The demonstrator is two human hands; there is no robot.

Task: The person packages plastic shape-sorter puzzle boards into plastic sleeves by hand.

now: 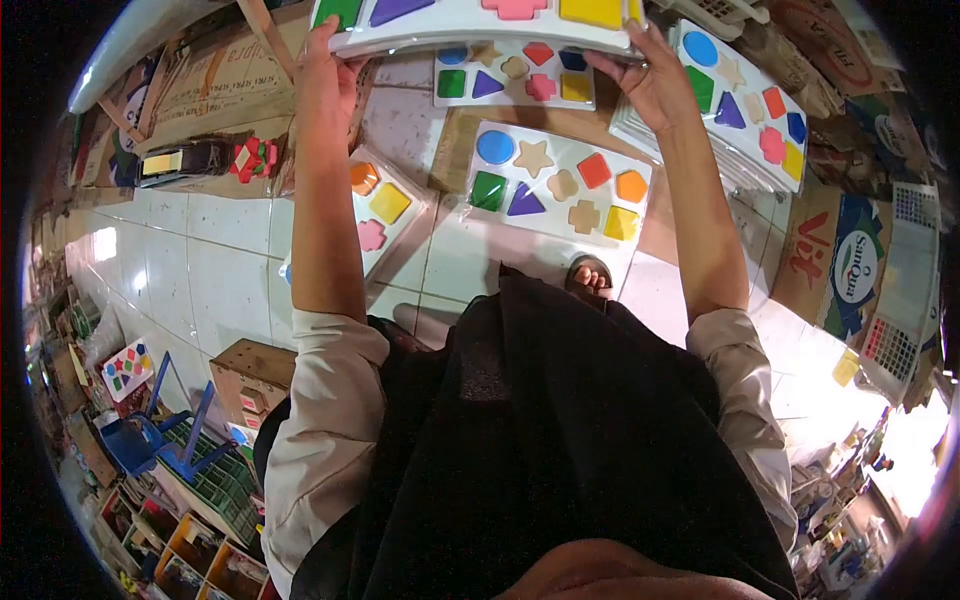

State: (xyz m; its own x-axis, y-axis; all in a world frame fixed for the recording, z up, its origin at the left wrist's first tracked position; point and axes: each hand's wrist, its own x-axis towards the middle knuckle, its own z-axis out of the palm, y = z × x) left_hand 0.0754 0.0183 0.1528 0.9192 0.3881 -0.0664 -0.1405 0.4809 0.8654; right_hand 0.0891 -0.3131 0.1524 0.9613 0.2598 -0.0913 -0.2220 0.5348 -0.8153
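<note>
My left hand point(330, 75) grips the left end of a white shape board point(460, 27) wrapped in clear plastic, held up at the top of the view. Around its right end, my right hand point(648, 80) is closed. Green, purple, pink and yellow pieces show on it; its top is cut off by the frame edge. Below it lie a wrapped board point(560, 184) with coloured and plain wooden shapes and, farther up, another board point(513, 73). A stack of boards point(745, 100) stands beside my right forearm. More boards point(385, 205) lie by my left forearm.
Cardboard boxes point(225, 85) stand at the upper left, near a dark toy vehicle point(185, 162) and a red object point(255, 160). A SanQua carton point(855, 265) is at the right. My foot point(590, 274) is on the tiles. A blue stool point(135, 440) and green crate point(215, 490) sit lower left.
</note>
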